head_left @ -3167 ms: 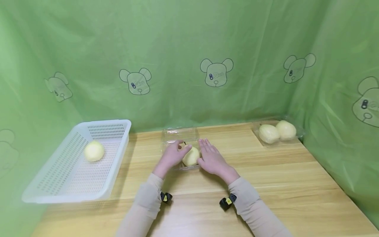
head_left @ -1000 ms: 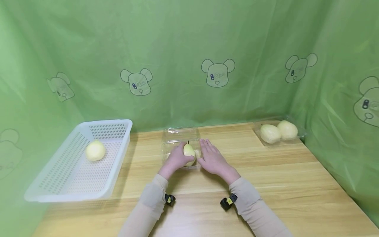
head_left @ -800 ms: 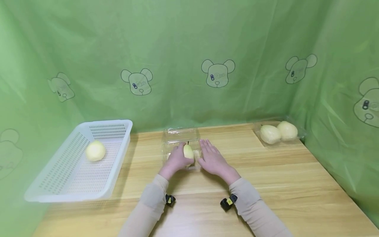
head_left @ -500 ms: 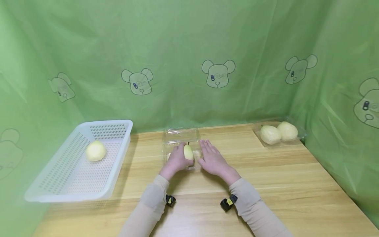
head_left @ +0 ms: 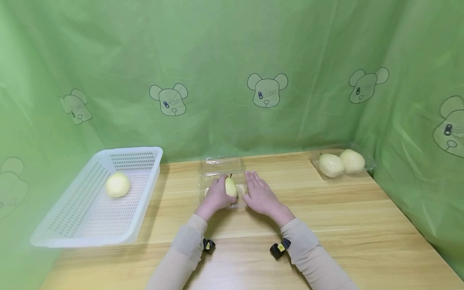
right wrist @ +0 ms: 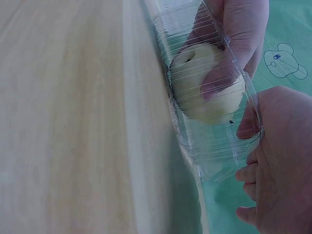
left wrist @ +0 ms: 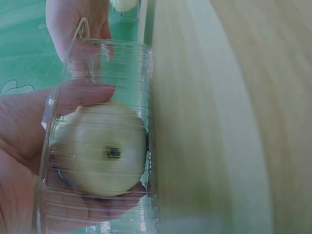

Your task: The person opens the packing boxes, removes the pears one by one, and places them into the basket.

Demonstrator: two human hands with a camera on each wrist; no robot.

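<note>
In the head view, a clear plastic clamshell box (head_left: 241,198) stands at the table's middle, its lid (head_left: 222,165) folded back. Inside it my left hand (head_left: 216,195) grips a pale yellow pear (head_left: 230,187), stem upward. The left wrist view shows the pear's underside (left wrist: 105,151) through the ribbed wall, thumb and fingers on either side. My right hand (head_left: 262,195) rests against the box's right side with fingers straight. The right wrist view has its thumb (right wrist: 249,122) at the box's end wall. The palm side of my left hand is partly hidden.
A white perforated basket (head_left: 143,201) at the left holds one pear (head_left: 117,185). At the back right of the wooden table (head_left: 348,225) lies a clear package (head_left: 319,173) with two pears (head_left: 331,165). A green curtain (head_left: 217,48) closes off the back and sides.
Since the oldest frame, my left hand has moved slightly right and closed around the pear, which has shifted a little left within the box. My right hand has hardly moved.
</note>
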